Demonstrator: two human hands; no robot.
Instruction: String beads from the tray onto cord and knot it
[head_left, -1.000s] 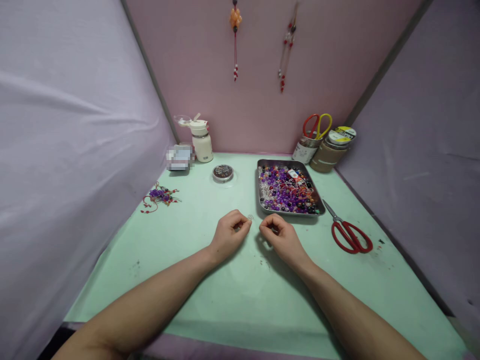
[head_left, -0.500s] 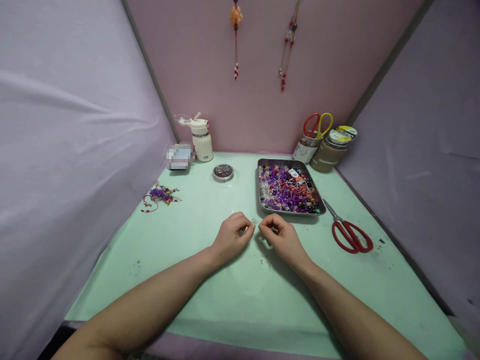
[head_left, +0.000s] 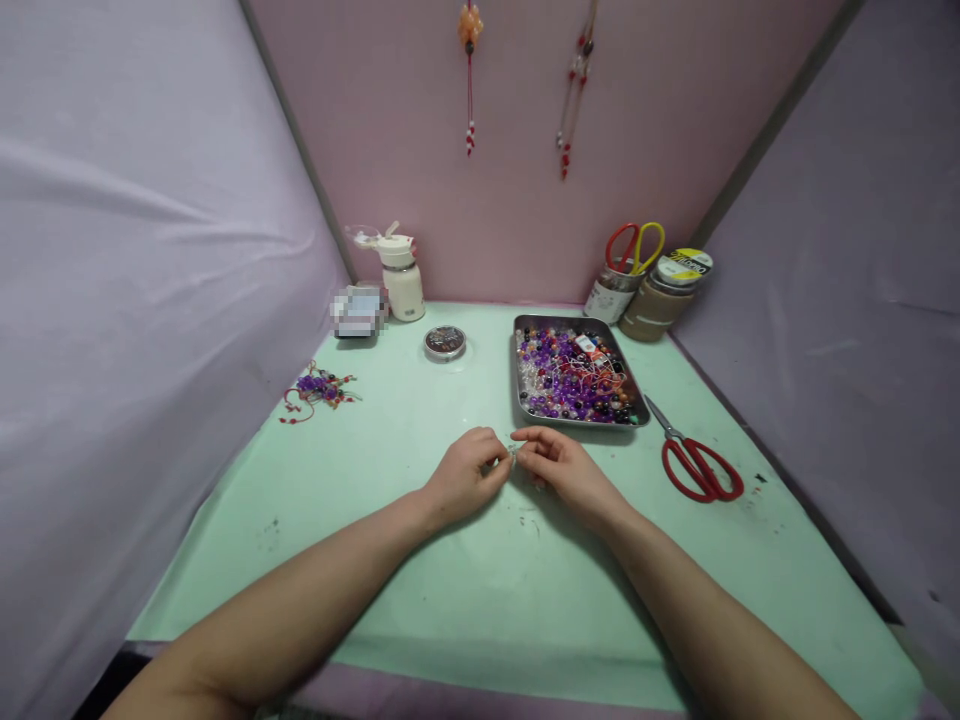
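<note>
Grips pinched narrow, left hand (head_left: 463, 478) and right hand (head_left: 564, 472) meet on a clear bead (head_left: 513, 451). Rectangular steel tray (head_left: 515, 380) sits nearby.

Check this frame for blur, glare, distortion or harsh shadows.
Head view: soft even light, faint shadows under the left hand and right hand; no glare on the metal tray. Wide-angle lens bows the walls and stretches the forearms. A patch beside the white bottle is pixelated. The tiny clear piece pinched between both hands is too small to resolve.

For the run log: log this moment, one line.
left hand pinches small clear piece | right hand fingertips touch it | bead tray beyond
</note>
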